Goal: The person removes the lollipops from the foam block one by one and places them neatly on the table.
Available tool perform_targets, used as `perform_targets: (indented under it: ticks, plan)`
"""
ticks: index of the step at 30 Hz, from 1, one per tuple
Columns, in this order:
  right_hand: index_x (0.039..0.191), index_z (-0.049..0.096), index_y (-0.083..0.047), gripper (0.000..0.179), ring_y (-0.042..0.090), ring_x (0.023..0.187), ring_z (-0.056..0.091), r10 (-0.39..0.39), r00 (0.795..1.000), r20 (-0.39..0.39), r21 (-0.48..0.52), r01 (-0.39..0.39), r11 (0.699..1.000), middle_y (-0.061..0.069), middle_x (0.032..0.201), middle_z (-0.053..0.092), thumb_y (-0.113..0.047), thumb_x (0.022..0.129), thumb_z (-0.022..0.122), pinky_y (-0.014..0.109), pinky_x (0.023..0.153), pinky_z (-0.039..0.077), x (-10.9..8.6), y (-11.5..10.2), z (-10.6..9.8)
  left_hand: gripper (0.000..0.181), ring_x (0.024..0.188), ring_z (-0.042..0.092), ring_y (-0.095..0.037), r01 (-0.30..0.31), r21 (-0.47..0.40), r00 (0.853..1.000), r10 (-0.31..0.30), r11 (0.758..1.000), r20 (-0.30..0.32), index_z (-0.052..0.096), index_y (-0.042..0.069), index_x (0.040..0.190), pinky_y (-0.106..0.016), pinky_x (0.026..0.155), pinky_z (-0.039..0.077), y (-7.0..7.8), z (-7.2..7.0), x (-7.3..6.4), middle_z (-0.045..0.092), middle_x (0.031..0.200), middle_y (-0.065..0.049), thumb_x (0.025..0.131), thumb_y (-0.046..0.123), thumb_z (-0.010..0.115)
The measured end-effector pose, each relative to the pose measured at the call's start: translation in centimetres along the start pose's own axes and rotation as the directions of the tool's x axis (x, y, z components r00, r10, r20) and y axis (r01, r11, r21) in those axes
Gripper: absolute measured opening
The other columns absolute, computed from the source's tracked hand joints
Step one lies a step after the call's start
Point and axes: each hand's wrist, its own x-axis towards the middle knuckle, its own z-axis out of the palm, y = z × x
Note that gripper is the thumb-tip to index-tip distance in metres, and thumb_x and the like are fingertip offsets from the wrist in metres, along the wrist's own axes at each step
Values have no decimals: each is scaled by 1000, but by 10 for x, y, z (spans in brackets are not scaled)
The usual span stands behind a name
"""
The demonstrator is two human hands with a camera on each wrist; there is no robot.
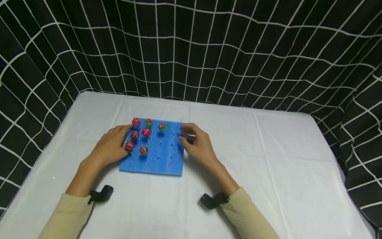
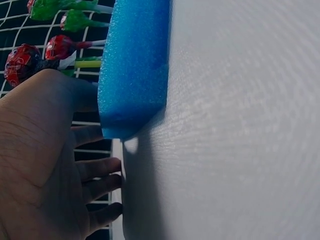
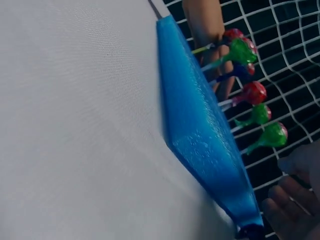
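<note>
A blue foam board lies on the table with several wrapped lollipops standing in it by their sticks, mostly in its left half. Red, green and dark wrappers show. My left hand is at the board's left edge, thumb beside the nearest lollipops; in the left wrist view its fingers spread loosely past the foam's corner. At the right edge, my right hand hovers with fingers gently bent and no lollipop visible in it. A small dark patch shows between its thumb and fingers; I cannot tell what it is.
A white cloth covers the table. Small holes dot the right part of the board. Black curtains with white netting stand behind and at both sides. A black wrist mount sits on the left sleeve, another on the right.
</note>
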Motion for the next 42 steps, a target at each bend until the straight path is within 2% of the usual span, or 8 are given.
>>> perform_targets:
  ticks: [8, 17, 23, 32, 42]
  plan:
    - [133, 63, 4, 37, 34, 121, 71, -32, 999, 43, 47, 30, 998, 23, 129, 71, 0, 97, 70, 43, 104, 61, 18, -5, 23, 82, 152, 38, -51, -2, -1, 1000, 2, 1000, -8, 38, 1, 161, -71, 125, 29, -3, 0, 0, 43, 163, -27, 84, 10, 63]
    - [135, 63, 0, 37, 31, 120, 72, -1, 997, 81, 24, -1, 1000, 19, 129, 73, -1, 98, 69, 36, 103, 61, 36, -8, 42, 81, 152, 38, -51, 14, 6, 1000, -14, 1000, -8, 38, 2, 161, -71, 125, 29, -1, 1, 1, 43, 163, -26, 85, 10, 64]
    - [133, 65, 0, 36, 30, 112, 75, -14, 999, 48, 23, 13, 1000, 18, 124, 75, 0, 97, 69, 36, 99, 63, 41, -8, 47, 81, 151, 38, -51, 4, -5, 1000, -4, 1000, -14, 38, 1, 161, -72, 125, 29, 1, -1, 3, 43, 162, -27, 84, 10, 64]
    - [128, 68, -3, 31, 27, 110, 76, -18, 1000, 22, 5, 17, 1000, 16, 120, 77, -1, 98, 68, 32, 92, 65, 38, -8, 56, 84, 151, 38, -52, 6, -20, 1000, -6, 1000, -2, 38, 1, 161, -72, 124, 30, -2, 2, -3, 42, 162, -28, 81, 7, 64]
    - [124, 71, -3, 29, 24, 96, 75, 6, 1000, -15, -34, -6, 999, 15, 104, 77, -1, 95, 72, 31, 86, 65, 42, -6, 59, 83, 152, 37, -51, 11, -5, 1000, -10, 1000, 6, 37, 2, 162, -70, 126, 29, -1, 2, -1, 42, 163, -27, 83, 8, 63]
